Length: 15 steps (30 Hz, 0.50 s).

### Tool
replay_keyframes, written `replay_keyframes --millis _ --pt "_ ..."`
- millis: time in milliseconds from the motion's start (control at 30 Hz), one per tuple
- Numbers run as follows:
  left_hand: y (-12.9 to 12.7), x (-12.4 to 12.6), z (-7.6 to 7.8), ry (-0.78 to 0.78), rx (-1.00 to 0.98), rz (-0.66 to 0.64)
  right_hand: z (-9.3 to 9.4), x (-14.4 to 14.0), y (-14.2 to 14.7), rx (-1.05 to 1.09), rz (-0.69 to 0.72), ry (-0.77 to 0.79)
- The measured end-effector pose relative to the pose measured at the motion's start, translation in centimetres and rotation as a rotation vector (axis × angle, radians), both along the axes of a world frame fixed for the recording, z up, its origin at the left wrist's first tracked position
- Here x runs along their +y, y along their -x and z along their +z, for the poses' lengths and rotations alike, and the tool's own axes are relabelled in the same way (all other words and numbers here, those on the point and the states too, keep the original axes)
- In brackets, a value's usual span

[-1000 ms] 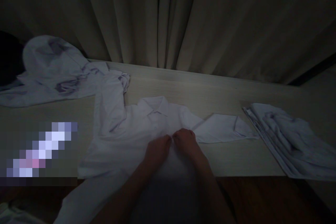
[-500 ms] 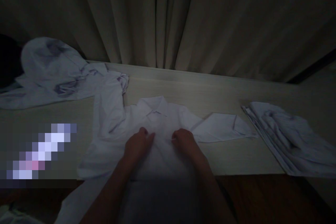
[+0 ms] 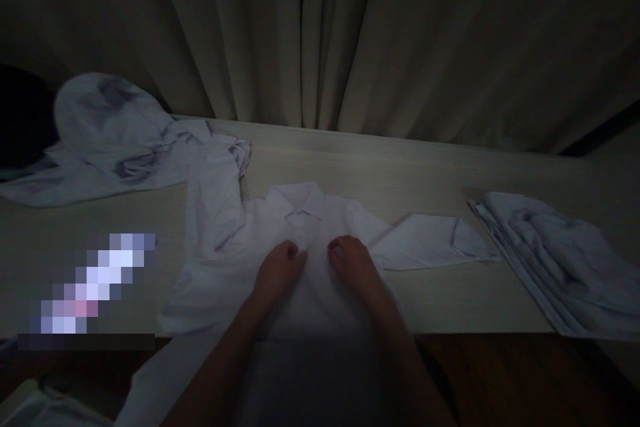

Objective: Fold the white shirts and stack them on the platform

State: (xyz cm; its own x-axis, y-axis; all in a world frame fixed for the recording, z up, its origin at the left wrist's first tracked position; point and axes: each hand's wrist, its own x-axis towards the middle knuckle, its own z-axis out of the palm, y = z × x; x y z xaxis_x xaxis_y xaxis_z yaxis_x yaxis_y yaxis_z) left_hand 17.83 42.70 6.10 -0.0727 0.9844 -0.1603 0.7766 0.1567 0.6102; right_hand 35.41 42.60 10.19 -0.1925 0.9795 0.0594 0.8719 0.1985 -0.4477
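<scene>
At the far left sits a dark, rounded object [image 3: 23,117] too dim to identify. Beside it, a rumpled heap of white garments [image 3: 115,133] lies at the rear of the pale table [image 3: 430,300], near the beige curtain [image 3: 425,47], apparently set back so the front remains usable. Nearer, a pixelated patch [image 3: 95,280] masks whatever lies there.

Next comes the white collared shirt [image 3: 320,307], front up in the middle of the table, its collar [image 3: 314,205] pointing away from the person. Its left-hand side meets a bent white sleeve [image 3: 215,207] that runs up to the heap; where one garment ends is hard to tell. The left hand [image 3: 280,270] rests over the chest, fingers curled, thumb towards the centre front. Just across a narrow gap, the right hand [image 3: 350,263] mirrors it, presumably because the front closure runs between them. Whether either one pinches fabric, I cannot tell.

Rightward, the other sleeve [image 3: 425,241] stretches flat, its end close beside a stack of folded white garments [image 3: 565,260], whose layered edges suggest tidy piling, with a looser piece on top.
</scene>
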Motion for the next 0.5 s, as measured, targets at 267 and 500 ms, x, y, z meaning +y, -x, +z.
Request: replay_keyframes --millis 267,500 --pt "-0.1 0.5 0.9 -0.022 -0.202 -0.035 -0.2 -0.3 1.5 0.087 0.003 0.040" --pt "-0.1 0.5 1.3 -0.040 -0.279 -0.047 -0.5 -0.4 1.8 0.157 -0.008 0.059"
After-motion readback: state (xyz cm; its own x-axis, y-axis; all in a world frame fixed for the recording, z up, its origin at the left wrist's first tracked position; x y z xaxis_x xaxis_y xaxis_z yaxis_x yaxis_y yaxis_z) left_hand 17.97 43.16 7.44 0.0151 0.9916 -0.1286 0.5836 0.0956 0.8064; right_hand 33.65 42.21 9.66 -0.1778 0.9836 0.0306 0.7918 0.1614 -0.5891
